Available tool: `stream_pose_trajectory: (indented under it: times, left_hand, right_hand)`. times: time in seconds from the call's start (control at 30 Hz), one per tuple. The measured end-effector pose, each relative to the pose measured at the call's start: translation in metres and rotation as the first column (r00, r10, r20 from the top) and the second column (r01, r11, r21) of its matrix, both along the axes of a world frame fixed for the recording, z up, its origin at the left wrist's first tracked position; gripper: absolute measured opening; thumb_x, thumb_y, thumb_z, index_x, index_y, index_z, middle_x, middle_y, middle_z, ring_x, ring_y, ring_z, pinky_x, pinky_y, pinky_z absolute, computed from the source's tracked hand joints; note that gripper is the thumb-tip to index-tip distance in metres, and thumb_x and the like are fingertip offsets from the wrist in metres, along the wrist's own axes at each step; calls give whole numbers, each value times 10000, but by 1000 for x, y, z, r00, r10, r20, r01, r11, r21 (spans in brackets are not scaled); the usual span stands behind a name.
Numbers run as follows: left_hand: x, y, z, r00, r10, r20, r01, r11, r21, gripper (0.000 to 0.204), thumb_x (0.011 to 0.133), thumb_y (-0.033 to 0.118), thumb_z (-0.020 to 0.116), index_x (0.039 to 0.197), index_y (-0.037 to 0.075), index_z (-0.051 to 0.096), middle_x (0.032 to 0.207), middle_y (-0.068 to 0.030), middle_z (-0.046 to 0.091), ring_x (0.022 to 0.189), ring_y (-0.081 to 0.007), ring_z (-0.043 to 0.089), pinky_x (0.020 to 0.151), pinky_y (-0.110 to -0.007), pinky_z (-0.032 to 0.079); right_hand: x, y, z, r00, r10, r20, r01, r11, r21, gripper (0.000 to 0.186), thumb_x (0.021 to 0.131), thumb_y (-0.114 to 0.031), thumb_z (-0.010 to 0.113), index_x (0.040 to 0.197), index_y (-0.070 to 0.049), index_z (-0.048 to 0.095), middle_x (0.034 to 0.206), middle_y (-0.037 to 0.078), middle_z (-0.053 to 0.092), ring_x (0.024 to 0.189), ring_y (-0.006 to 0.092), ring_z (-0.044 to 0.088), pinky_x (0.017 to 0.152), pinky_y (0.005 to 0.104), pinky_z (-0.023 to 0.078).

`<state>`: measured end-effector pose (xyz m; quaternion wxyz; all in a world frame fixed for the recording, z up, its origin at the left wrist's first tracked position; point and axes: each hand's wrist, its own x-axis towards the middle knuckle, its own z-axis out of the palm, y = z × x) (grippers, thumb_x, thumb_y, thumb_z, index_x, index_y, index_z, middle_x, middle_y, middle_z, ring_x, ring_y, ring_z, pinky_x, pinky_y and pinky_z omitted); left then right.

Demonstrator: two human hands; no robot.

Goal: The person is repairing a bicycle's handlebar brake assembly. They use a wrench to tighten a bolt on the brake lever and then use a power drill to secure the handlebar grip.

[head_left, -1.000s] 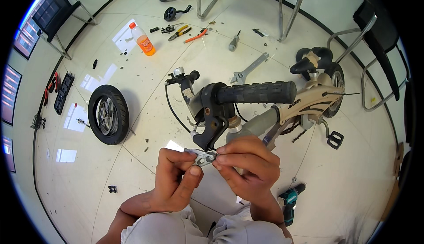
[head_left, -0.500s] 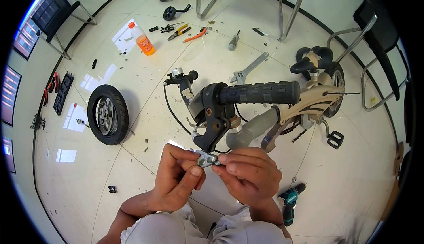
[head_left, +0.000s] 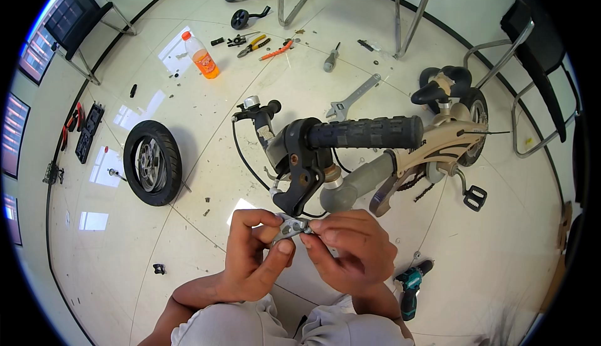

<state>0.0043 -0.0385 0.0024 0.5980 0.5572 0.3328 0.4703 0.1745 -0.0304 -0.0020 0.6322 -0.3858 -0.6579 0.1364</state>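
Note:
Between thumb and fingers, my left hand (head_left: 256, 261) pinches a small silver metal bracket (head_left: 291, 228) with openings in it. My right hand (head_left: 354, 252) has its fingertips closed at the bracket's right end, on what looks like the brake cable's metal tip (head_left: 308, 228). Just above them is a black brake lever (head_left: 303, 180) on the handlebar, beside a ribbed black grip (head_left: 369, 132). A black brake cable (head_left: 243, 152) loops left of the handlebar. The beige child's bike frame (head_left: 432, 146) lies to the right, over the floor.
A detached wheel (head_left: 152, 163) stands at left. Beyond the handlebar are an adjustable wrench (head_left: 355, 96), a screwdriver (head_left: 332, 58), pliers (head_left: 253, 46) and an orange drink bottle (head_left: 201, 57). A cordless drill (head_left: 410, 290) lies right of my knees. Chairs (head_left: 532, 39) line the walls.
Both hands keep their grip while the bracket tilts slightly. The right hand shifts a little left, and the handlebar grip moves slightly left.

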Motion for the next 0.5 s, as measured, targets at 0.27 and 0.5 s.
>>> stream_pose_trajectory:
  times: [0.27,0.5]
  left_hand:
    - [-15,1,14,973,-166,163,193,967,-169,524,941,36,633,1346,24,301,940,-129,625,800,-155,576,757,-320,467]
    - [-31,11,17,942,-332,-49,331,943,-21,978,739,94,886,1518,71,296,1049,-148,662,851,-180,606,798,-325,493]
  right_hand:
    - [-12,-13,1,961,93,-260,-137,978,-159,446,720,205,707,1090,20,537,963,204,659,880,236,661,730,310,565]
    - [-9,-9,3,973,85,-212,-108,989,-98,424,708,180,736,1038,-11,551,951,171,683,845,229,674,699,300,554]
